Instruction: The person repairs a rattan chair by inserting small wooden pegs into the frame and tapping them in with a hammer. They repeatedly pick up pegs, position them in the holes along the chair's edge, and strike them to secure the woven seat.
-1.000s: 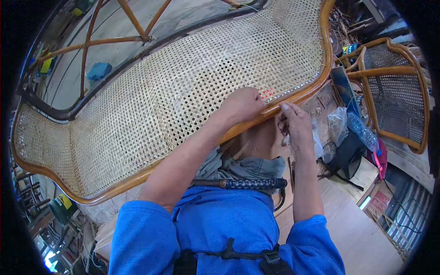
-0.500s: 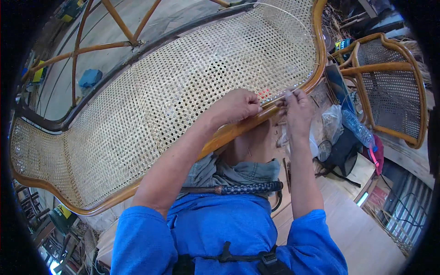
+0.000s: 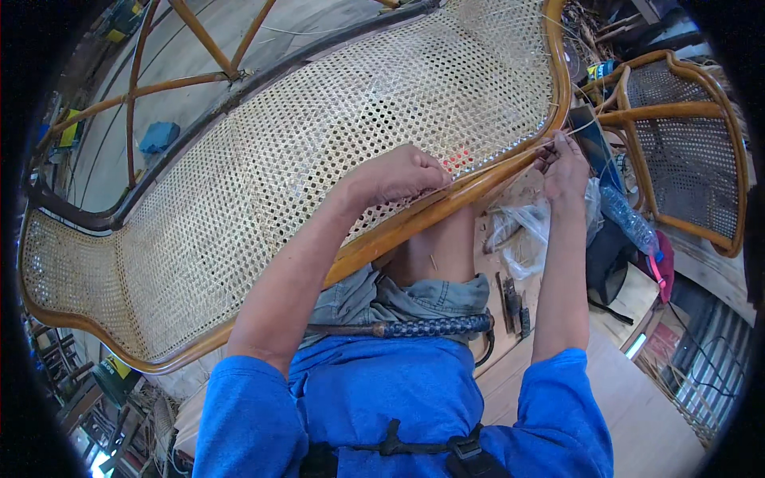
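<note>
A large woven cane panel (image 3: 319,151) in a curved, varnished wooden frame (image 3: 398,231) lies slanted across my lap. At its near edge my left hand (image 3: 402,175) is closed, fingertips pressed down where the weave meets the frame. A thin pale cane strand (image 3: 510,163) runs from those fingers along the frame to my right hand (image 3: 564,166), which pinches it just beyond the frame's right bend. The strand's loose part curves on past the right hand. Small red spots (image 3: 458,159) show on the weave beside my left fingertips, which are partly hidden.
A second cane-panelled wooden piece (image 3: 677,151) stands at the right. Near it lie a clear plastic bottle (image 3: 625,215), plastic bags (image 3: 526,235) and a black bag (image 3: 610,259). A tool with a braided dark handle (image 3: 434,327) rests across my lap. Dark small tools (image 3: 514,303) lie beside my leg.
My right hand has moved right, away from the left, with the strand now stretched between them. The strand's loop over the panel's upper right has gone. My left hand stays at nearly the same spot.
</note>
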The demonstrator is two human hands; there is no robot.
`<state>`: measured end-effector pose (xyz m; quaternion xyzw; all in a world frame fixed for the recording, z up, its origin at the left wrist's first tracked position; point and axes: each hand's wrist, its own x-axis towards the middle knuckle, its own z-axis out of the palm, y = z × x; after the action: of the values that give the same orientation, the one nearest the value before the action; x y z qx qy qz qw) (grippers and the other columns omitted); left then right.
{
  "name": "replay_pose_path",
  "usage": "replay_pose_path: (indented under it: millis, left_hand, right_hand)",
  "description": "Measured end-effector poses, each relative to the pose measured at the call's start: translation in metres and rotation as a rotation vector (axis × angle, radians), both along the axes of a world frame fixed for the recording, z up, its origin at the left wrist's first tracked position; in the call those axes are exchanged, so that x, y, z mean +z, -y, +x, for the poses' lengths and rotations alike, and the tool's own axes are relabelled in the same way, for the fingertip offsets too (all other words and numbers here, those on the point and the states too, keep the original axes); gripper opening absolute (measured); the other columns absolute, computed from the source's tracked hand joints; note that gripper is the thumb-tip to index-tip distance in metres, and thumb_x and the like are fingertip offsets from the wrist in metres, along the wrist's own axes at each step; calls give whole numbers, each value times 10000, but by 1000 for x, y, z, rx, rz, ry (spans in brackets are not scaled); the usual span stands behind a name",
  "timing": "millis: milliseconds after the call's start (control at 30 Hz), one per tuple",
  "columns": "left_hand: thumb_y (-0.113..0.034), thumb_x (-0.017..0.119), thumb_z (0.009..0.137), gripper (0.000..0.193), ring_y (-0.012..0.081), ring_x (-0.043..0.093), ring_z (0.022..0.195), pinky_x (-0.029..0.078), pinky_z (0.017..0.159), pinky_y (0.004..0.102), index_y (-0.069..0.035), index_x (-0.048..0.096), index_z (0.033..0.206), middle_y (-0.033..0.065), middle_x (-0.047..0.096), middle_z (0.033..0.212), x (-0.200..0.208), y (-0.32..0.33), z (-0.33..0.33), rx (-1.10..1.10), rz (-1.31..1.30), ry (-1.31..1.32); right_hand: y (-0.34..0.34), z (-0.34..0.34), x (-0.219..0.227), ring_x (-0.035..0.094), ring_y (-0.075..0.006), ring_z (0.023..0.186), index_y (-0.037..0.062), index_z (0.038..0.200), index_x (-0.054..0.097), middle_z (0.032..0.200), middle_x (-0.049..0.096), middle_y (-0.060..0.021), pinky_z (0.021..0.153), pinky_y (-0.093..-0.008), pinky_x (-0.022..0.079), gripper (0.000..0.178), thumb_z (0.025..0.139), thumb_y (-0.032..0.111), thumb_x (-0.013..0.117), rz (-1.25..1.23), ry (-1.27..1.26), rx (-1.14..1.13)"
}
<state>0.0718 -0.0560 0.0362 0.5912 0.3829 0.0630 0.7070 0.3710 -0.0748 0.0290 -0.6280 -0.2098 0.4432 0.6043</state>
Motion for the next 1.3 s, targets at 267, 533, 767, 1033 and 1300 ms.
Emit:
replay_pose_path:
  millis: [267, 533, 767, 1033, 1300]
  left_hand:
    - [-211, 637, 754, 202, 60, 481, 578, 394, 511, 226, -31, 650, 845, -30, 559, 656, -5, -4, 8, -106, 165, -16]
    - [-225, 636, 698, 261, 205, 594, 626, 468, 603, 336, 0, 654, 828, 130, 627, 680, -3, -25, 35, -282, 530, -91]
    - [-205, 617, 676, 245, 246, 599, 628, 465, 589, 363, 7, 647, 795, 145, 622, 678, 17, -36, 50, -332, 678, -148]
    - [-201, 615, 656, 221, 255, 584, 609, 450, 572, 382, -6, 645, 755, 156, 611, 657, 19, -44, 61, -287, 724, -65]
    - [-213, 630, 639, 203, 313, 584, 616, 456, 588, 415, -32, 650, 729, 157, 622, 678, 17, -47, 71, -297, 901, -136]
  right_hand:
    - [57, 15, -3, 554, -121, 566, 49, 941, 575, 739, 601, -38, 466, -247, 420, 178, 892, 218, 543, -145, 140, -37]
    - [225, -1, -58, 558, -131, 599, 2, 944, 594, 708, 589, -56, 570, -301, 466, 168, 865, 139, 537, -607, 567, 410]
    - [314, -57, -73, 593, -340, 884, 17, 1054, 547, 978, 618, -186, 756, -396, 462, 272, 818, 151, 560, -611, 1133, 647]
    - [309, -48, -42, 579, -167, 720, 58, 1139, 578, 762, 609, -84, 632, -310, 449, 333, 860, 239, 568, -836, 560, 834]
    - [330, -71, -54, 369, -34, 426, 83, 960, 563, 582, 414, 55, 375, -211, 299, 127, 867, 111, 482, -707, 394, 119]
